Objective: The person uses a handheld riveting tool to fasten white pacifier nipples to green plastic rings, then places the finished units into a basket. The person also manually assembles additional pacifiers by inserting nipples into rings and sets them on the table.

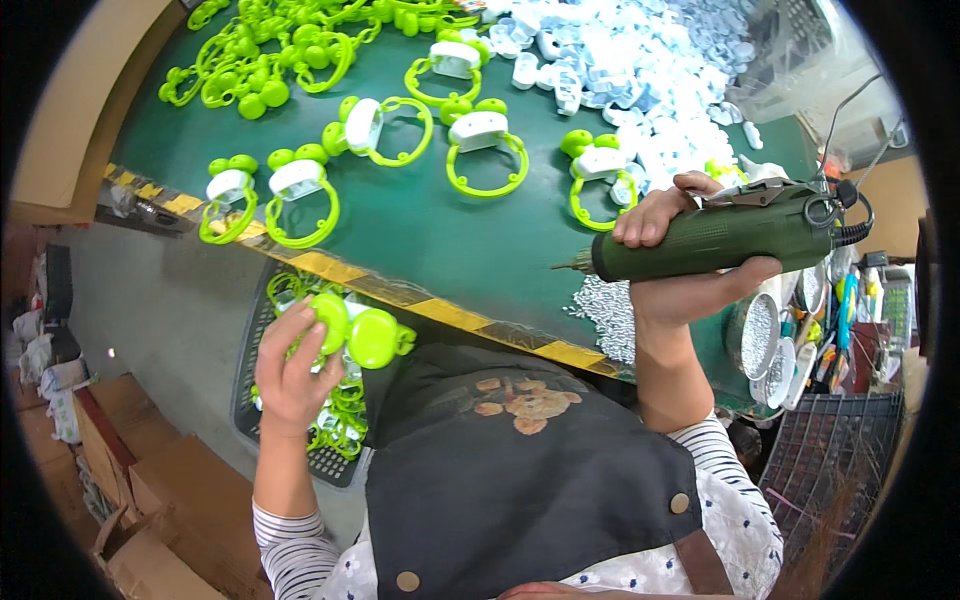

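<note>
My left hand (pixel 288 378) grips a bright green plastic ring piece with two round lobes (pixel 372 338), held off the table's front edge above a basket. Part of that piece is hidden behind my fingers. In my right hand (pixel 682 298) lies a dark green electric screwdriver (pixel 735 238), its bit pointing left over the table. My thumb and fingers wrap round its body. Below the bit is a heap of small silver screws (pixel 607 312). Several green ring pieces with white housings, such as one ring piece (pixel 478 130), stand spaced out on the green table (pixel 400 225).
A tangle of green pieces (pixel 265 75) covers the far left, and white plastic shells (pixel 640 65) pile up at the far right. A dark basket (pixel 245 400) holds more green pieces. Screw bowls (pixel 752 335) stand at right. Cardboard boxes (pixel 190 490) lie at lower left.
</note>
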{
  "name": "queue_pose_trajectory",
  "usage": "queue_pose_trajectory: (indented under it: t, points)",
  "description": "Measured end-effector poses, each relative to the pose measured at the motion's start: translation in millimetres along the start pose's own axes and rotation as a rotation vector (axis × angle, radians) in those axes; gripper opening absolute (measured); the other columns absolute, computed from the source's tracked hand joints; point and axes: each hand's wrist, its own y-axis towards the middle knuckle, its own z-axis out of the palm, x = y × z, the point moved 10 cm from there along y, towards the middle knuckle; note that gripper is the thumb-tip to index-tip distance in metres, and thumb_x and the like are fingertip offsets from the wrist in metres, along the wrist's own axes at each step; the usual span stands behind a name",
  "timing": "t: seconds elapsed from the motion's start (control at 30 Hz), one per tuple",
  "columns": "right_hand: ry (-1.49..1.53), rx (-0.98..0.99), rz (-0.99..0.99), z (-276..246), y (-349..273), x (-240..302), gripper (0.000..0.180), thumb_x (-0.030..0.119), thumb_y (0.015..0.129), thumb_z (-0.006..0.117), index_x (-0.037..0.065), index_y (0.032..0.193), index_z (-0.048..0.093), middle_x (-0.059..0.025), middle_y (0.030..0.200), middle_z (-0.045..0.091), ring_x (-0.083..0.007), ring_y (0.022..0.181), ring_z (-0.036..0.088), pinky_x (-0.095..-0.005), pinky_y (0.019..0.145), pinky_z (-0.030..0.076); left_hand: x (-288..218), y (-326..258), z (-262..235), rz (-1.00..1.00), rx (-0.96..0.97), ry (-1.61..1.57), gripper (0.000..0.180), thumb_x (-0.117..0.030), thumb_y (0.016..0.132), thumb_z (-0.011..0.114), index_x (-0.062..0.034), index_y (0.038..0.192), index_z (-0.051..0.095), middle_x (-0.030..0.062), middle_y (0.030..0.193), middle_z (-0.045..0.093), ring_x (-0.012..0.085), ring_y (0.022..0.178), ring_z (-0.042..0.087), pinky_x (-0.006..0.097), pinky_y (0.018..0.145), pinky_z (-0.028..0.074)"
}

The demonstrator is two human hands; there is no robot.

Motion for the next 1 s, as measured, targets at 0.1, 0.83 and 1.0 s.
queue_pose_trajectory:
  t: [0.1, 0.83, 1.0]
  points:
    - [-0.009, -0.009, 0.034, -3.1, 0.3, -5.7, 0.107, 0.093, 0.076, 0.025, -0.003, 0.112, 0.052, -0.01, 0.064, 0.054, -0.0202, 0.057, 0.054, -0.035, 0.057, 0.049, 27.9, 1.3, -16.1, -0.152, 0.274, 0.151, 0.049, 0.001, 0.069, 0.075, -0.0015, 0.115, 0.058, 0.0169, 0.12, 0.057, 0.0371, 0.106, 0.063, 0.043, 0.088, 0.054]
    - [-0.15, -0.132, 0.009, -92.2, -17.1, 16.5, 0.104, 0.091, 0.078, 0.031, -0.004, 0.118, 0.05, -0.0106, 0.07, 0.059, -0.0203, 0.064, 0.059, -0.0341, 0.063, 0.05, 124.1, 17.5, 97.7, -0.432, 0.289, -0.166, 0.031, -0.016, 0.098, 0.05, 0.0021, 0.121, 0.059, 0.018, 0.121, 0.054, 0.0328, 0.116, 0.051, 0.041, 0.103, 0.037]
    - [-0.2, 0.022, 0.091, -69.7, -27.7, -1.5, 0.104, 0.089, 0.074, 0.045, -0.004, 0.119, 0.049, -0.0097, 0.076, 0.063, -0.0167, 0.071, 0.063, -0.0283, 0.067, 0.051, 20.3, 48.0, 154.8, -0.34, 0.271, -0.362, 0.032, -0.015, 0.092, 0.056, 0.0018, 0.119, 0.061, 0.0199, 0.115, 0.054, 0.0334, 0.107, 0.054, 0.041, 0.096, 0.042]
